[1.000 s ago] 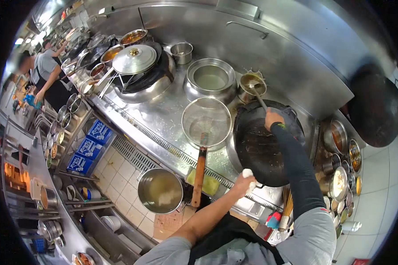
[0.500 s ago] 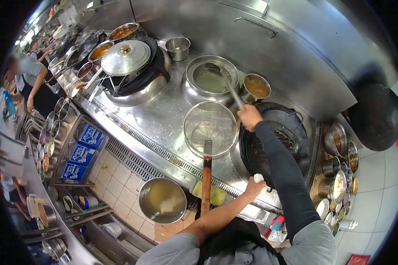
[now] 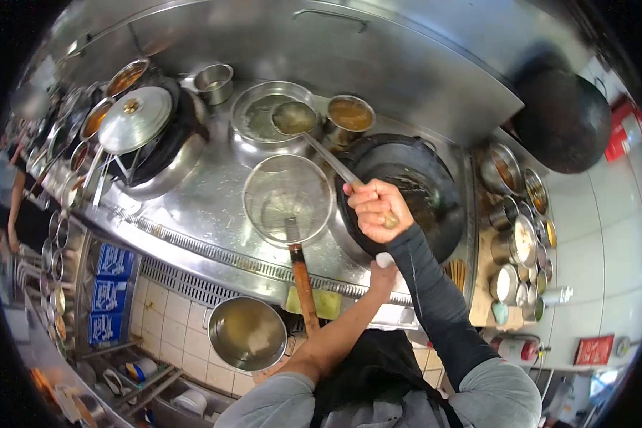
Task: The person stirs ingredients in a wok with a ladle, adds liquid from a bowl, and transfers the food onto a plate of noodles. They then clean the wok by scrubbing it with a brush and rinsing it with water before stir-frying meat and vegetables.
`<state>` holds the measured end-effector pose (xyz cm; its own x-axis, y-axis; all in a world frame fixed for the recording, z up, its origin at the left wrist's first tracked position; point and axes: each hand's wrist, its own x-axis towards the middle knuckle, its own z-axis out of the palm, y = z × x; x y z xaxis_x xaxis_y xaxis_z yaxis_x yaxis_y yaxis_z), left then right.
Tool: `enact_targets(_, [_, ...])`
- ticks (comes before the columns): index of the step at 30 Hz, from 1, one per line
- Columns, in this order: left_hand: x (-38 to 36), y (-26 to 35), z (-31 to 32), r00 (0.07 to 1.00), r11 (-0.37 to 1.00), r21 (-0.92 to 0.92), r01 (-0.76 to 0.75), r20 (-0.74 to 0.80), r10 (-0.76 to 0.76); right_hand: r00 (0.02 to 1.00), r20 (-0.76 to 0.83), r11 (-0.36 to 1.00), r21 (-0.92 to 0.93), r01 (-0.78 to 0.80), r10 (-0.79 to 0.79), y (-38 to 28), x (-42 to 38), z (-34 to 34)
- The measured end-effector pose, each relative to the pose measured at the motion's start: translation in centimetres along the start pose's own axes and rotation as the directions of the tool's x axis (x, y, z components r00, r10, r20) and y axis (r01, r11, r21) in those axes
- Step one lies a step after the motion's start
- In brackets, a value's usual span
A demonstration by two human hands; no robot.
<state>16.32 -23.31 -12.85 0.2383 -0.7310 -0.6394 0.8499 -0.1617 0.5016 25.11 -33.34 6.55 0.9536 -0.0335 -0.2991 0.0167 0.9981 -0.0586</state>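
Note:
My right hand (image 3: 381, 208), below a dark sleeve, is wrapped round the long handle of a ladle (image 3: 335, 162). The ladle's bowl holds a clear yellowish liquid, above a round steel pot (image 3: 242, 114) of pale liquid. My left hand (image 3: 383, 279) is closed on a bunched white cloth (image 3: 385, 260) at the near rim of a black wok (image 3: 404, 164); what lies under the cloth is hidden. Some liquid glistens in the wok, partly behind my right arm. Left of the wok, a wire strainer (image 3: 287, 196) with a wooden handle rests on the steel counter.
Behind the wok stands a pot of brown liquid (image 3: 350, 120). A silver lid (image 3: 135, 120) covers something on the left burner. Several bowls (image 3: 515, 241) crowd the right side. Near my left elbow is a large pot (image 3: 247, 333), beside a green sponge or cloth (image 3: 327, 303).
The ladle has come up out of the pot with liquid in its bowl, and my right hand has moved nearer to me. The view has turned. My left hand stays at the wok's rim.

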Motion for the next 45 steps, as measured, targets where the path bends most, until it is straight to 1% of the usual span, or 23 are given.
enact_targets(1, [0.4,-0.3,-0.3,0.995,0.998,-0.054,-0.025,0.099,0.030,1.000,0.009,0.999,0.014,0.030,-0.030,0.9,-2.0,0.6])
enact_targets(2, [-0.4,0.5,-0.1,0.997,0.995,0.091,-0.028,0.071,0.022,0.998,0.013,0.998,-0.025,0.063,-0.063,1.6,-3.9,0.7])
enact_targets(4, [0.8,-0.6,0.0,0.969,0.975,-0.011,-0.224,0.104,0.224,0.996,0.023,0.996,-0.022,0.082,-0.082,3.3,-8.1,1.3])
enact_targets(6, [2.1,-2.2,-0.7,0.956,0.970,-0.097,-0.224,0.172,0.238,0.989,0.005,0.989,0.036,0.146,-0.146,4.9,-12.2,0.3])
enact_targets(8, [1.9,-1.5,-0.7,0.988,0.998,-0.037,-0.049,0.141,0.054,0.983,-0.029,0.981,0.058,0.185,-0.183,6.7,-16.3,-0.4])
enact_targets(10, [1.7,-0.7,-1.0,0.976,0.998,0.062,-0.010,0.218,-0.004,0.972,-0.087,0.973,0.068,0.222,-0.216,8.4,-19.9,-0.6])
enact_targets(14, [2.1,-1.8,-1.5,0.993,1.000,0.017,-0.003,0.122,0.001,0.911,-0.255,0.946,-0.056,0.320,-0.324,12.1,-25.6,-1.1])
enact_targets(20, [0.5,-0.4,-0.8,0.993,1.000,0.026,0.003,0.119,-0.006,0.742,-0.551,0.920,-0.148,0.363,-0.381,16.2,-31.2,-1.4])
enact_targets(23, [-0.5,0.4,-0.4,0.989,1.000,0.001,-0.011,0.151,0.011,0.504,-0.718,0.863,-0.489,0.128,-0.481,16.4,-31.6,0.3])
enact_targets(24, [-0.9,0.8,-0.2,0.989,1.000,-0.022,-0.011,0.149,0.014,0.510,-0.716,0.863,-0.490,0.121,-0.477,16.1,-31.6,0.3])
enact_targets(25, [-0.7,0.2,-0.1,0.999,0.999,-0.044,0.010,0.045,-0.008,0.415,-0.681,0.697,-0.703,-0.139,-0.604,15.7,-31.6,0.3])
enact_targets(26, [-2.3,1.8,-0.4,0.987,0.992,-0.028,0.126,0.101,-0.123,0.362,-0.587,0.445,-0.799,-0.404,-0.724,15.2,-31.2,0.2])
enact_targets(27, [-2.7,1.8,-1.1,0.991,0.994,0.054,0.091,0.092,-0.095,0.391,-0.576,0.425,-0.807,-0.410,-0.717,14.5,-30.4,0.1])
enact_targets(30, [-6.2,3.1,-4.2,0.981,0.974,0.210,0.086,0.152,-0.120,0.473,-0.051,-0.283,-0.744,-0.606,-0.880,11.7,-26.6,-0.3])
enact_targets(31, [-7.2,3.0,-5.8,0.965,0.976,0.205,-0.070,0.261,0.014,0.453,-0.007,-0.249,-0.827,-0.503,-0.892,11.0,-24.0,0.0])
enact_targets(32, [-8.5,2.7,-6.8,0.945,0.987,0.063,-0.144,0.305,0.119,0.490,0.173,-0.439,-0.743,-0.504,-0.855,9.6,-21.8,-1.9])
enact_targets(33, [-9.4,2.7,-8.0,0.951,0.979,0.136,-0.154,0.289,0.109,0.502,0.049,-0.321,-0.820,-0.473,-0.864,8.9,-18.0,0.4])
enact_targets(34, [-10.3,2.9,-9.4,0.958,0.965,0.211,-0.156,0.272,0.096,0.552,0.140,-0.383,-0.853,-0.355,-0.822,7.6,-14.4,-0.7])
enact_targets(36, [-13.2,4.6,-11.0,0.965,0.949,0.249,-0.195,0.221,0.141,0.610,0.102,-0.347,-0.889,-0.298,-0.786,5.9,-6.0,-0.6])
enact_targets(37, [-14.7,5.4,-11.5,0.969,0.932,0.295,-0.213,0.190,0.161,0.594,0.218,-0.381,-0.910,-0.164,-0.775,5.2,-1.1,-2.5])
enact_targets(41, [-19.4,5.8,-14.4,0.957,0.945,0.152,-0.290,0.037,0.287,0.641,0.167,-0.447,-0.841,-0.304,-0.749,4.0,17.7,-4.1])
enact_targets(44, [-21.5,4.5,-17.3,0.938,0.938,0.019,-0.345,0.031,0.345,0.576,0.001,-0.166,-0.958,-0.232,-0.817,2.4,27.3,-6.6])
enact_targets(45, [-22.2,4.1,-17.9,0.932,0.933,-0.008,-0.361,0.020,0.361,0.804,-0.140,0.410,-0.902,0.138,-0.578,1.5,27.5,-6.1])
